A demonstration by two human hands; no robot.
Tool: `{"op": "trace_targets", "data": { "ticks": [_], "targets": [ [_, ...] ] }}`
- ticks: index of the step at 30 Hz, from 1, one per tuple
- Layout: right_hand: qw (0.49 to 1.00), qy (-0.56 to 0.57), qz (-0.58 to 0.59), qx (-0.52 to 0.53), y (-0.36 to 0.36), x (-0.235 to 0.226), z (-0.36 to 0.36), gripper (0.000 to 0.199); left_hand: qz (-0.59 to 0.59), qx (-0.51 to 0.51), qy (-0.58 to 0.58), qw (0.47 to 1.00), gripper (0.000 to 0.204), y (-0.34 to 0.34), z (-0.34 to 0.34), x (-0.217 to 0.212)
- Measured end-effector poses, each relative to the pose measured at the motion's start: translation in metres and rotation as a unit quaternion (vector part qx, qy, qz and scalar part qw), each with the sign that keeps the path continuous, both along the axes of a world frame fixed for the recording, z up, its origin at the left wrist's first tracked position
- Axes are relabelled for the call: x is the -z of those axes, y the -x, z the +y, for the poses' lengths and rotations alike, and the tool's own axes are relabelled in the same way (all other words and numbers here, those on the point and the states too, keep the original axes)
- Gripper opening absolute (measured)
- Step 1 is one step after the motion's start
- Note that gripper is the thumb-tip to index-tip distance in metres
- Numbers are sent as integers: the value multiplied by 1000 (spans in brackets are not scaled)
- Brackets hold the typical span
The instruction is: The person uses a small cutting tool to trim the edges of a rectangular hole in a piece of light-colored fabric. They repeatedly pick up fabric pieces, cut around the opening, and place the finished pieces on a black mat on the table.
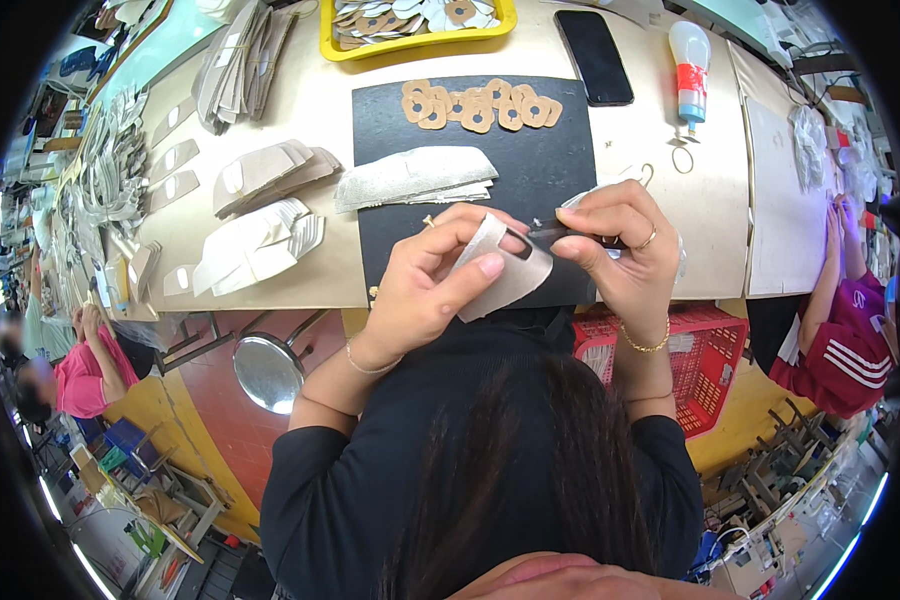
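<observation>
In front of my chest, my left hand [422,285] pinches a pale grey cut piece [502,287] of leather-like sheet between thumb and fingers. The piece is curved and has a slot near its upper edge. My right hand [622,238] is closed on a small dark tool [547,234], whose tip reaches the slotted edge. Its kind is hard to make out, since fingers cover most of it. Beyond my hands, a fanned stack of grey pieces [415,178] lies partly on a black mat [545,150]. Brown pieces with round holes [478,106] overlap in a row there.
Stacks of beige pieces [270,172] and white pieces [255,240] lie leftward. A yellow tray [420,46], a phone [595,58] and a squeeze bottle [690,75] line the far side. A red basket [710,375] stands below the table's right. Other people sit at both sides.
</observation>
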State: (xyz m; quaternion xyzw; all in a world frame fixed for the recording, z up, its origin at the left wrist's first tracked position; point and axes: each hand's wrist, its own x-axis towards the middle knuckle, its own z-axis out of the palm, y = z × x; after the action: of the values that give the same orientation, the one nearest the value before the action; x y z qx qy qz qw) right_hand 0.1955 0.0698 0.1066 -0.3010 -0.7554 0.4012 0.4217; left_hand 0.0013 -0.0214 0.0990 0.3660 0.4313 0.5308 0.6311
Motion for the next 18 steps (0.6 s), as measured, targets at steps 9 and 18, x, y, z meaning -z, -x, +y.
{"op": "trace_targets", "data": {
  "ticks": [9,18],
  "targets": [
    [995,20,10,-95,0,5,4,24,-265,76,69,959,18,2,-1,5],
    [993,21,25,-114,1,0,1,21,-340,114,24,933,16,0,0,9]
  ]
}}
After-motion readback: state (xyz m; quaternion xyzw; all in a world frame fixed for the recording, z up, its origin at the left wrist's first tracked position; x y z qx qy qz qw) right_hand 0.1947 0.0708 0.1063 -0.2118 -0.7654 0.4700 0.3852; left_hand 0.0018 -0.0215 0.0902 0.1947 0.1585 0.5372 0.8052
